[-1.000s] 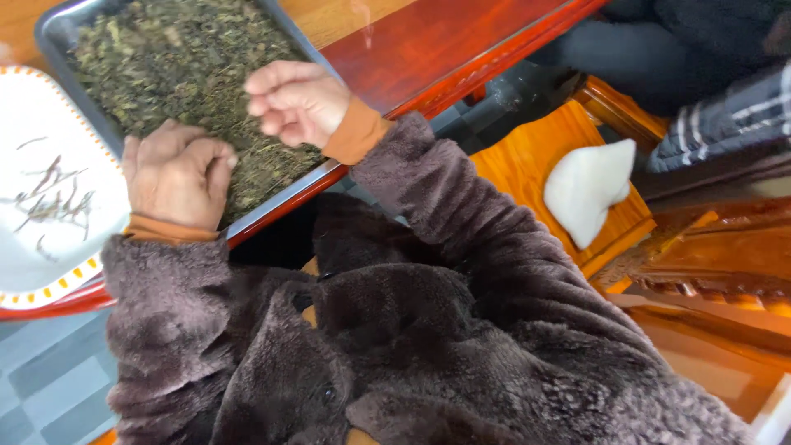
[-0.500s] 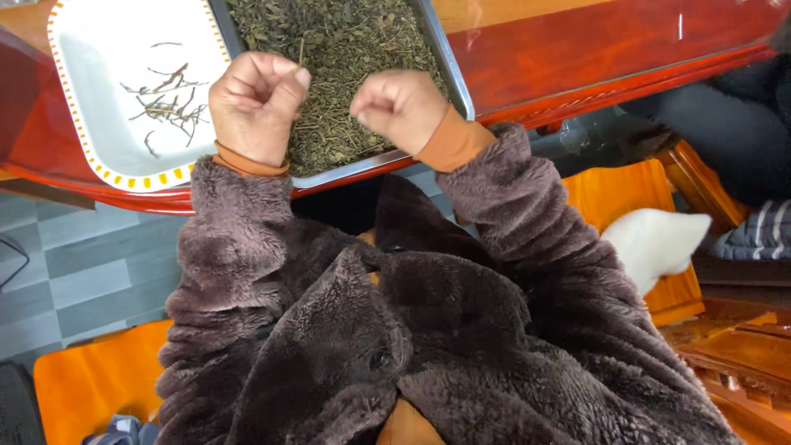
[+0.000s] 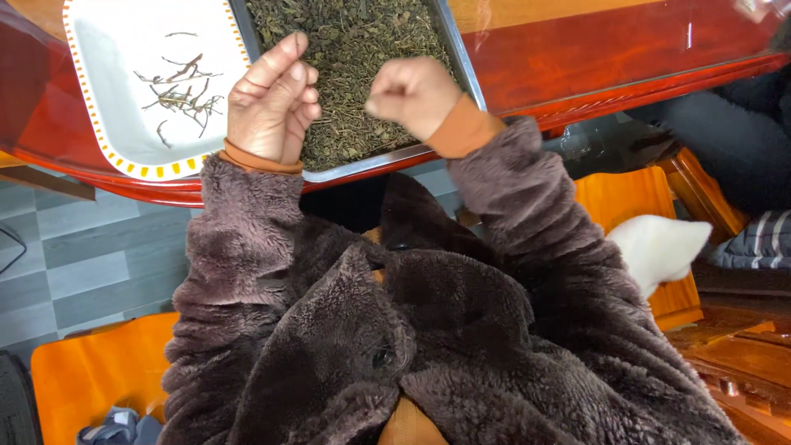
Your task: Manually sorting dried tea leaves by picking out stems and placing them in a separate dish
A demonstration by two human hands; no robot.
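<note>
A metal tray [image 3: 461, 66] full of dark dried tea leaves [image 3: 354, 58] lies on a red-brown table [image 3: 593, 58]. My left hand [image 3: 272, 103] hovers over the tray's near left edge, fingers curled into the palm and index finger stretched toward the leaves. My right hand [image 3: 412, 92] is a closed fist over the tray's near right part, fingertips pinched together. Nothing shows in either hand. Left of the metal tray stands a white tray [image 3: 107, 91] with an orange dotted rim, holding a few thin brown stems [image 3: 185, 91].
My brown fleece coat [image 3: 395, 330] fills the lower view. Orange seats [image 3: 91, 371] lie below left and at right [image 3: 634, 198], the right one with a white fluffy thing [image 3: 659, 247] on it. Another person's dark leg [image 3: 733, 132] is at the far right. The floor [image 3: 74, 255] has grey tiles.
The view has swung so both trays sit higher and more centred. My hands have closed and drawn together over the near edge of the leaf tray; the left index finger now extends.
</note>
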